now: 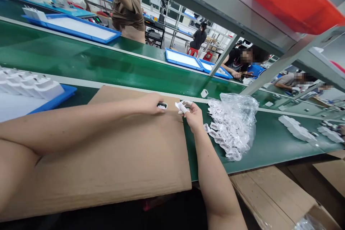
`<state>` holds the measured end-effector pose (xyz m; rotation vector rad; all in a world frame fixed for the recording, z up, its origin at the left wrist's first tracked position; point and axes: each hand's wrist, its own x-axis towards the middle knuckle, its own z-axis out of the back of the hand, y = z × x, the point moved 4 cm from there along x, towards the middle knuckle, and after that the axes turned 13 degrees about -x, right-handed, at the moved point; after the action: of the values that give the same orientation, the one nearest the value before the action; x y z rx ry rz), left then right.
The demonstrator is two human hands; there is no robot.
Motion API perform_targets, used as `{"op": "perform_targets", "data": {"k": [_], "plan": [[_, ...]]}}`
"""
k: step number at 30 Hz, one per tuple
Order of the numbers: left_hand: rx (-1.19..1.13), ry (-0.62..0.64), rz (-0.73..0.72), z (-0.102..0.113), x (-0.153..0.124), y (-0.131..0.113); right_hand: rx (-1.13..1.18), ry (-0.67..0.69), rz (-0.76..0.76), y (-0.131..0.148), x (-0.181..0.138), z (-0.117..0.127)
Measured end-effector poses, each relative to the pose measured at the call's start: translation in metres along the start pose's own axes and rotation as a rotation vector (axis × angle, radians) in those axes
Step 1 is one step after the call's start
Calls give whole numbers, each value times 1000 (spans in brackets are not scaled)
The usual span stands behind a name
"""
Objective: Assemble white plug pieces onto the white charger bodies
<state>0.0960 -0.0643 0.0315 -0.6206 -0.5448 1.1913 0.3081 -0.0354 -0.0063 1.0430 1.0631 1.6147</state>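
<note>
Your left hand (pixel 151 103) pinches a small white plastic part (pixel 162 106); your right hand (pixel 192 115) grips another white piece (pixel 181 107). Many remain in the clear plastic bag (pixel 233 124).

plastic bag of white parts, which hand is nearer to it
Right. The right hand, holding a small white part, is just left of the plastic bag; the left hand is farther left over the cardboard sheet.
</note>
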Motion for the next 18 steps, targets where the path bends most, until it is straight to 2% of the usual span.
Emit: {"op": "perform_targets", "data": {"k": [2, 5, 8, 10, 12, 15, 18], "plan": [[-123, -29, -1, -17, 0, 6, -67, 2, -18, -1, -1, 0], [-356, -68, 25, -36, 0, 20, -321, 11, -40, -4, -4, 1], [-520, -120, 55, -47, 0, 31, -538, 39, 39, -5, -4, 0], [-553, -141, 72, -51, -1, 34, -554, 42, 62, -6, -4, -1], [-568, -138, 80, -53, -1, 35, -498, -33, 82, -3, -3, -1], [-596, -116, 64, -53, 0, 34, -462, -155, 233, 10, -5, -5], [-605, -109, 1, -52, 0, 33, -604, -108, 467, 26, -11, -19]]}}
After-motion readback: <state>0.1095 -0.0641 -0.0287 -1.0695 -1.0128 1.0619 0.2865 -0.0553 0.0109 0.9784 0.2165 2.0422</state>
